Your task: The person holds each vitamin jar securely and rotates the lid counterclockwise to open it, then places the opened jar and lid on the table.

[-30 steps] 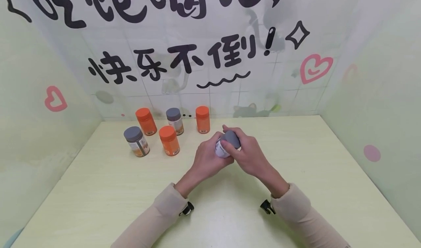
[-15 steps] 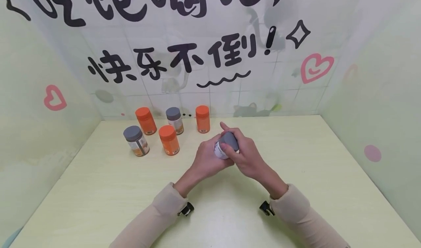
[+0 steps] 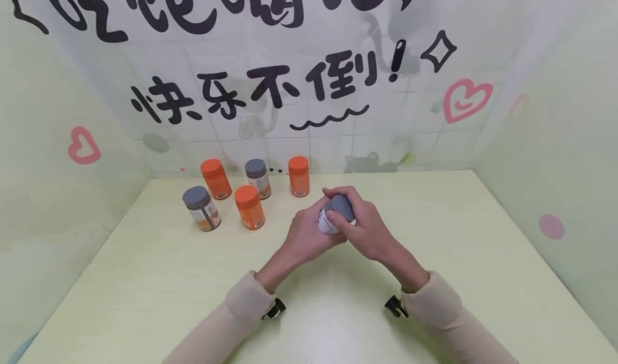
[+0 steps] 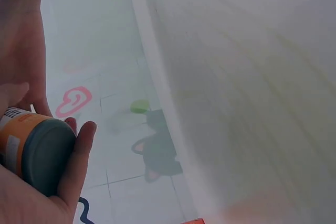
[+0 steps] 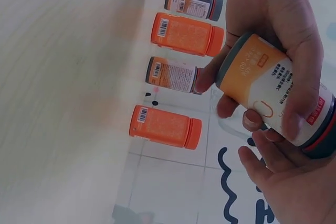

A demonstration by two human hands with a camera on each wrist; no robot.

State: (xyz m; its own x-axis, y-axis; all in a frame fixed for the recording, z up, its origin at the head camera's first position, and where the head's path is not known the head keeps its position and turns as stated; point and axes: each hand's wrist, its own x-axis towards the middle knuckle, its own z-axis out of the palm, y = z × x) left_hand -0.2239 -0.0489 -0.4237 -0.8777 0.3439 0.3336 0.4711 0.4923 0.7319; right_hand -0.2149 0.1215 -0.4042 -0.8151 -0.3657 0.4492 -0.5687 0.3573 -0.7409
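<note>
Both hands hold one pill bottle (image 3: 327,222) with a white and orange label, tilted above the table. My left hand (image 3: 305,234) grips its body; in the right wrist view the left hand's (image 5: 275,11) thumb lies across the label. The right hand (image 3: 369,227) has its thumb and fingers about the grey cap (image 3: 341,207). In the left wrist view the bottle's dark base (image 4: 50,156) faces the camera, with left-hand fingers around it. The cap end (image 5: 325,135) shows a red ring in the right wrist view, beside the right hand (image 5: 294,192).
To the left at the back stand a grey-capped bottle (image 3: 201,208), another grey-capped bottle (image 3: 257,179), and orange bottles (image 3: 216,179), (image 3: 249,208), (image 3: 299,176). Behind them rises a printed wall (image 3: 217,133). Side walls (image 3: 555,155) bound the pale table (image 3: 169,278).
Both hands stay in nearly the same place on the bottle. A right-hand fingertip above the cap has shifted slightly, lower than half a second ago. The standing bottles have not moved.
</note>
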